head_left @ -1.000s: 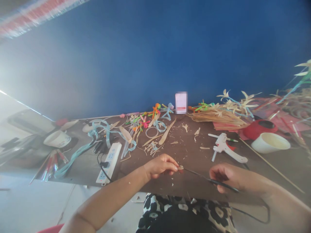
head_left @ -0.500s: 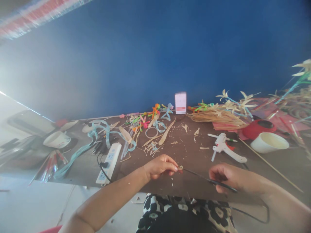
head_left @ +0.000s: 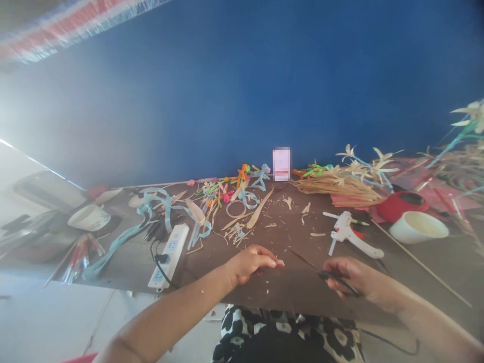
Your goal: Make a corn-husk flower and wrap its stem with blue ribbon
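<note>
Near the table's front edge, my left hand pinches a small pale piece between thumb and fingertips. To its right my right hand is wrapped round a dark, thin tool, which looks like scissors with black handles. The tool's narrow blade points up and left, toward the pale piece, with a gap between them. Pale scraps and husk-like strips lie on the brown table beyond my hands. A white glue gun rests behind my right hand.
A white power strip with a black plug and blue ribbon lie at left. Farther right stand a white cup and a red container, beside a long thin stick. Pale flowers and colourful figures line the back.
The dark tool's tip has drawn away from the pale piece in my left hand, leaving a gap. My right hand has shifted slightly left, and the tool now slants more steeply.
</note>
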`<state>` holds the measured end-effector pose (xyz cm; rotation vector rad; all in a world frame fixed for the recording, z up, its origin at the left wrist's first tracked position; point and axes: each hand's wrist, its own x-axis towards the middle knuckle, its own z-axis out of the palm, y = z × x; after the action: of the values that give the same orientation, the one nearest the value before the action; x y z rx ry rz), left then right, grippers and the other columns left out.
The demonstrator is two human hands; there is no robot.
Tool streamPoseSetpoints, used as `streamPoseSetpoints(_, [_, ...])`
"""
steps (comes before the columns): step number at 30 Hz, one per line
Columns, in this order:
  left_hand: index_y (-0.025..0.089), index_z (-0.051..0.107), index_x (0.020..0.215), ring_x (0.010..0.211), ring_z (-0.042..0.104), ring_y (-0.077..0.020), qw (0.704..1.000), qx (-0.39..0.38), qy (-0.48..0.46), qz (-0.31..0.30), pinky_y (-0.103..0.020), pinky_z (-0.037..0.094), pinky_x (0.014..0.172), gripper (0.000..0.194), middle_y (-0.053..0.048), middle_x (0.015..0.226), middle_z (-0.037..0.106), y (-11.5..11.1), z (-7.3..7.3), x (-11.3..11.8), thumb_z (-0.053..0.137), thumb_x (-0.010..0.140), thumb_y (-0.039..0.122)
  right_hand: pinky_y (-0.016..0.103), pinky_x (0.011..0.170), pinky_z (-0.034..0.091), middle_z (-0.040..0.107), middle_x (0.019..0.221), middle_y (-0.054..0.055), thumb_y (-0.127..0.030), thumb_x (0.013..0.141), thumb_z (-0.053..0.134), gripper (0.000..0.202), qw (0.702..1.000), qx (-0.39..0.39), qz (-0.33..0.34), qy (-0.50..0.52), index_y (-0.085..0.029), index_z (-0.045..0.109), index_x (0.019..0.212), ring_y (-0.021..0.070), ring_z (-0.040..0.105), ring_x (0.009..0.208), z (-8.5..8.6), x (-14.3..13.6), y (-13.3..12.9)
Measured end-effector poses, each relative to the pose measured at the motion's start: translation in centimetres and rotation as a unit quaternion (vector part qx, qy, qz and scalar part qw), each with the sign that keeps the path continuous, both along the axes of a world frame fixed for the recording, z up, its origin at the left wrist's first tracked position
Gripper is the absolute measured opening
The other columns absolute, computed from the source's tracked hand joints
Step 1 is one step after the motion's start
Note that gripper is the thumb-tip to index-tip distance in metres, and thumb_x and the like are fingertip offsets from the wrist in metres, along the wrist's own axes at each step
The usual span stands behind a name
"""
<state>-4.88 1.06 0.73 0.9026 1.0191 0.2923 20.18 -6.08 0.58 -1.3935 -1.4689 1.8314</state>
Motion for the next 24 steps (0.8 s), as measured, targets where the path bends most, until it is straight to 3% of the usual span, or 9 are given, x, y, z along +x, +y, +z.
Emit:
streamPoseSetpoints(5, [0.011,0.064,0.072,0.044,0.035,-0.0017,0.988,0.015,-0.044,0.149,-0.016,0.025,0.040,0.016,-0.003,0.072,0.060,0.1,-1.2,0.8,0.062,0.059,0.019,0.017,0.041,0.027,0.049,0.057,-0.002,-0.054,0.063,0.058,0.041,0.983,-0.093,-0.105,0.119,-0.017,0.050,0.079,0.0084,0.041,0.049,-2.0,-2.0,-2.1])
streamPoseSetpoints(9, [0.013,0.063,0.080,0.050,0.045,-0.0039,0.955,-0.010,-0.110,0.277,-0.016,0.031,0.042,0.024,-0.002,0.071,0.058,0.3,-1.4,1.5,0.067,0.059,0.022,0.016,0.037,0.026,0.048,0.058,-0.002,-0.061,0.061,0.054,0.045,0.924,-0.156,-0.234,0.258,-0.021,0.049,0.080,0.0075,0.039,0.046,-3.4,-5.0,-4.2])
streamPoseSetpoints(12, [0.013,0.060,0.086,0.064,0.056,-0.0097,0.915,-0.076,-0.189,0.348,-0.020,0.043,0.056,0.026,-0.005,0.079,0.060,0.4,-1.6,2.0,0.065,0.063,0.023,0.016,0.035,0.024,0.047,0.056,-0.003,-0.062,0.063,0.050,0.042,0.898,-0.174,-0.233,0.329,-0.022,0.048,0.077,0.0059,0.034,0.041,-4.8,-7.2,-5.3])
streamPoseSetpoints(14, [0.012,0.057,0.089,0.073,0.059,-0.0137,0.891,-0.114,-0.231,0.375,-0.024,0.046,0.065,0.026,-0.008,0.084,0.061,0.4,-1.8,2.3,0.062,0.066,0.024,0.016,0.034,0.023,0.046,0.052,-0.004,-0.063,0.065,0.047,0.042,0.903,-0.177,-0.207,0.331,-0.022,0.047,0.075,0.0041,0.028,0.036,-5.7,-8.4,-5.7])
streamPoseSetpoints(18, [0.014,0.052,0.093,0.082,0.060,-0.0182,0.882,-0.145,-0.254,0.369,-0.026,0.046,0.066,0.026,-0.010,0.090,0.061,0.1,-2.4,2.7,0.058,0.070,0.025,0.017,0.032,0.019,0.044,0.050,-0.005,-0.065,0.067,0.041,0.044,0.939,-0.137,-0.190,0.251,-0.022,0.044,0.072,0.0039,0.022,0.033,-6.1,-9.1,-5.3])
streamPoseSetpoints(21, [0.014,0.051,0.096,0.081,0.061,-0.0197,0.900,-0.136,-0.237,0.340,-0.027,0.046,0.065,0.029,-0.011,0.093,0.061,0.0,-2.7,2.5,0.058,0.070,0.026,0.018,0.036,0.024,0.041,0.049,-0.005,-0.062,0.065,0.046,0.042,0.980,-0.012,-0.177,0.092,-0.020,0.043,0.065,0.0062,0.029,0.038,-4.7,-8.0,-4.3])
streamPoseSetpoints(24, [0.014,0.051,0.097,0.079,0.061,-0.0204,0.926,-0.128,-0.204,0.291,-0.027,0.046,0.063,0.033,-0.012,0.093,0.062,0.4,-2.8,1.8,0.058,0.069,0.028,0.020,0.045,0.031,0.043,0.051,-0.004,-0.052,0.063,0.056,0.036,0.979,0.124,-0.122,-0.103,-0.020,0.043,0.059,0.0100,0.040,0.048,-2.8,-6.2,-3.3])
